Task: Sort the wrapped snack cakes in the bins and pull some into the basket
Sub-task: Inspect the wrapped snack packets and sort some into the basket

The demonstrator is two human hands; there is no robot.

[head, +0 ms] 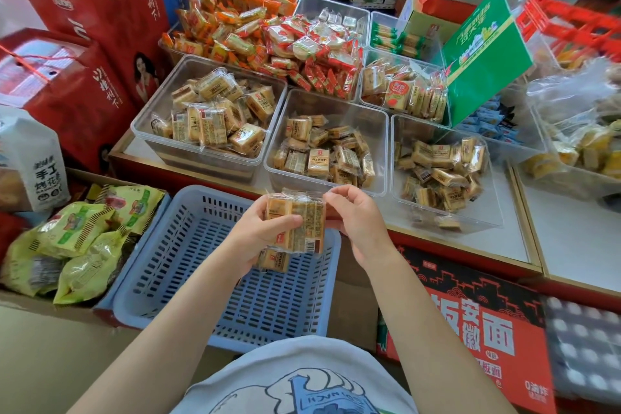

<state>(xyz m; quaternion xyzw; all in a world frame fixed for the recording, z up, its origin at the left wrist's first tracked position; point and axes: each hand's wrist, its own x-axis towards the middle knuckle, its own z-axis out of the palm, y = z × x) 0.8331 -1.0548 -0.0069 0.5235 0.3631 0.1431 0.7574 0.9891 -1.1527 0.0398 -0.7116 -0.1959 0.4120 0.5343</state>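
Several wrapped snack cakes (295, 228) sit stacked in the left hand (258, 235), fingers closed round them; the right hand (356, 222) pinches the top wrapper. They hang above the basket (188, 265), apparently bare, so pulling has barely begun; the bins (336, 104) remain well stocked.

The left hand (265, 228) hides part of the wrapped cakes (297, 225) (labels unreadable).

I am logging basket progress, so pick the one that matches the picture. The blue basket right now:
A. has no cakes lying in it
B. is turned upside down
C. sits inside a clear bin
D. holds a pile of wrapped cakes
A: the blue basket shows only bare slotted floor, while the left hand holds a stack of wrapped cakes above it, with the right hand at the stack's edge.
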